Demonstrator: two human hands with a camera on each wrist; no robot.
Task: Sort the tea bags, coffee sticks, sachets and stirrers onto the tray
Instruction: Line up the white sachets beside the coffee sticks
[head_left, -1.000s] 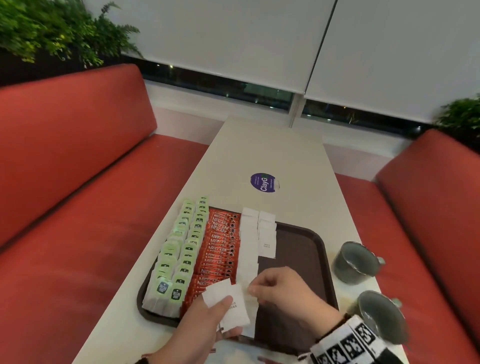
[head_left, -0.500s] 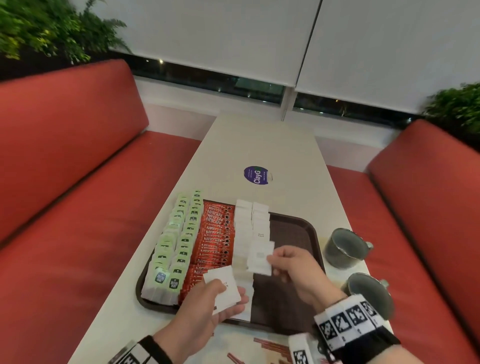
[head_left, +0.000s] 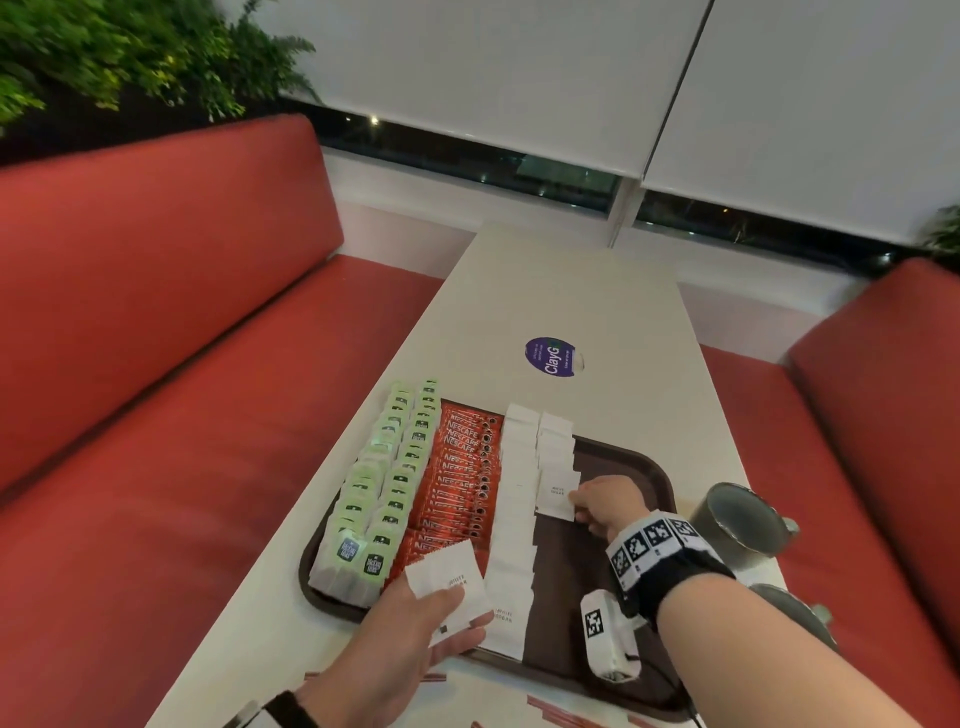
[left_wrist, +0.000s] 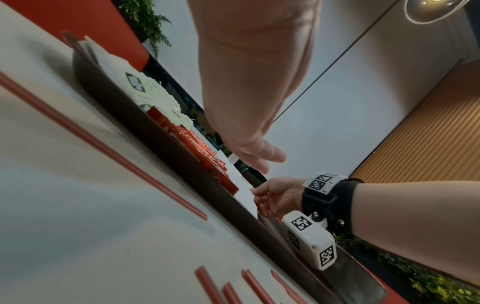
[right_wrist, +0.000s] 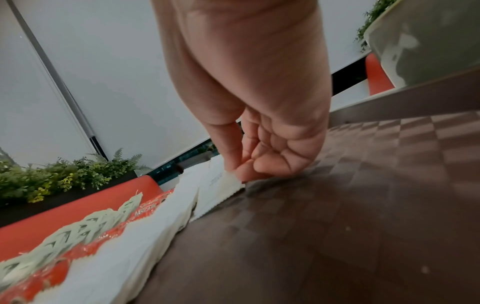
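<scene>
Dark brown plastic tray (head_left: 652, 470) is set on the long white table (head_left: 561, 291). Loaded left to right: two rows of green-tagged tea bags (head_left: 387, 483), a row of red Nescafe coffee sticks (head_left: 460, 483), two columns of white paper sugar sachets (head_left: 517, 499). One white sachet (head_left: 557, 493) at the near end of the shorter right column is pinched at its edge by the right hand (head_left: 605, 504), thumb against curled fingertips, sachet low on the tray floor, possibly touching. A small stack of white sachets (head_left: 449, 584) is held by the left hand (head_left: 400, 649), thumb on top, fingers underneath. Red stirrers (left_wrist: 103, 148) are lying on the table near the tray's front edge. Two grey mugs (head_left: 737, 525) stand right of the tray.
</scene>
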